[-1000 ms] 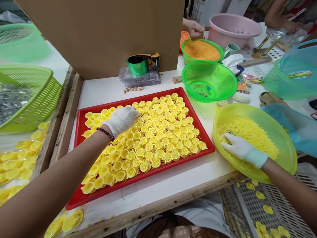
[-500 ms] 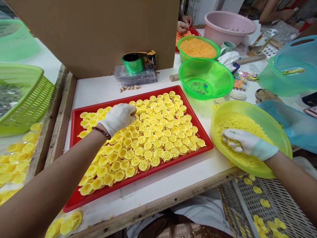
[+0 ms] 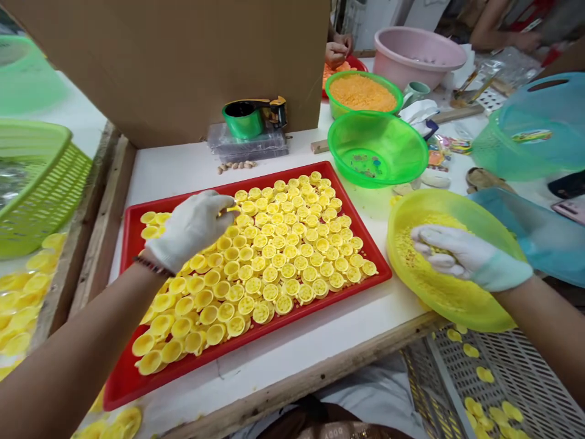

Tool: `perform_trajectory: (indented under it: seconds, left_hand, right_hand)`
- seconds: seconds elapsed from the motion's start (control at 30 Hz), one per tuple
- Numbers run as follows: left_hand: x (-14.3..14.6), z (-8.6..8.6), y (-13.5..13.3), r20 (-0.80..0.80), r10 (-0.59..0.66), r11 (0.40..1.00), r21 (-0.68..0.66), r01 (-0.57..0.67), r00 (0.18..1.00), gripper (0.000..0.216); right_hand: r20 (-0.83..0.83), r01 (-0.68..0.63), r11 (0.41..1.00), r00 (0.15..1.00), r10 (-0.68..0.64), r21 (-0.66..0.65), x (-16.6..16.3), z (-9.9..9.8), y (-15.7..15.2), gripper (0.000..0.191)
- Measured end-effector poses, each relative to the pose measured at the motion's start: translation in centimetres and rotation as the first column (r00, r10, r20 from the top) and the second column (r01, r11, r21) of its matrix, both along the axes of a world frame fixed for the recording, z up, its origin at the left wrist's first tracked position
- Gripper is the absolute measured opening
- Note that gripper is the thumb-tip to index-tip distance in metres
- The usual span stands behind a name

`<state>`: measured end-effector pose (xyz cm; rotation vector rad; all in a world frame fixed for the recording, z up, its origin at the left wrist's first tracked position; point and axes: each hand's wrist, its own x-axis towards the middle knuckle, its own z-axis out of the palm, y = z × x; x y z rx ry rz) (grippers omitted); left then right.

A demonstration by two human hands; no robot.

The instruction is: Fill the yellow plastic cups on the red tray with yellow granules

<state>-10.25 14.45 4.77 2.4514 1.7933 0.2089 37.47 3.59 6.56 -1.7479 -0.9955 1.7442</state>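
Over the far left part of the flat red plastic tray (image 3: 361, 253), the left hand (image 3: 189, 228) in a white knitted glove is hovering with its fingers bent together, the tips pinching close above the small round yellow plastic cups (image 3: 278, 256). Whether something is sitting between these fingertips, I cannot tell. The cups are lying just under and to the right of this hand, packed in rows and touching each other, many of them already holding yellow grains. Well apart to the right, the right hand (image 3: 461, 256), also gloved in white, is resting inside the round yellow-green plastic bowl (image 3: 457, 305), its fingers curled loosely on the heap of tiny yellow beads (image 3: 425, 277). Beyond this hand a clear green plastic bowl (image 3: 377, 146) is standing, just beside the tray's far corner.
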Motion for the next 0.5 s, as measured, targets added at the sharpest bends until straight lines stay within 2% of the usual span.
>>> perform_trajectory:
  seconds: [0.1,0.2,0.23,0.33,0.4,0.5]
  left_hand:
    - [2.2,0.7,-5.5,0.133,-0.207,0.978,0.061,0.201,0.969,0.036]
    - [5.5,0.8,-12.5,0.353,-0.409,0.913,0.151,0.38,0.842,0.025]
    - [6.8,0.5,-14.6,0.4,-0.444,0.896,0.188,0.403,0.802,0.024]
    - [10.5,-0.9,-18.9,0.534,-0.431,0.88,0.07,0.47,0.727,0.015]
    - [12.4,-2.1,-20.0,0.579,-0.405,0.857,-0.031,0.515,0.708,0.015]
    - [14.3,-4.1,-20.0,0.592,-0.405,0.814,-0.113,0.57,0.696,0.013]
  right_hand:
    - [0.026,-0.213,0.969,0.977,0.211,0.127,-3.7,3.2,3.2,0.027]
    - [0.164,-0.4,0.884,0.915,0.369,0.241,-8.3,4.3,7.9,0.025]
    - [0.235,-0.437,0.86,0.893,0.383,0.262,-9.8,4.1,9.5,0.023]
    - [0.431,-0.532,0.8,0.813,0.391,0.279,-13.6,2.2,14.0,0.015]
    - [0.539,-0.589,0.769,0.744,0.396,0.249,-15.3,0.7,16.1,0.012]
    - [0.662,-0.633,0.741,0.656,0.361,0.223,-16.2,-0.6,17.8,0.011]
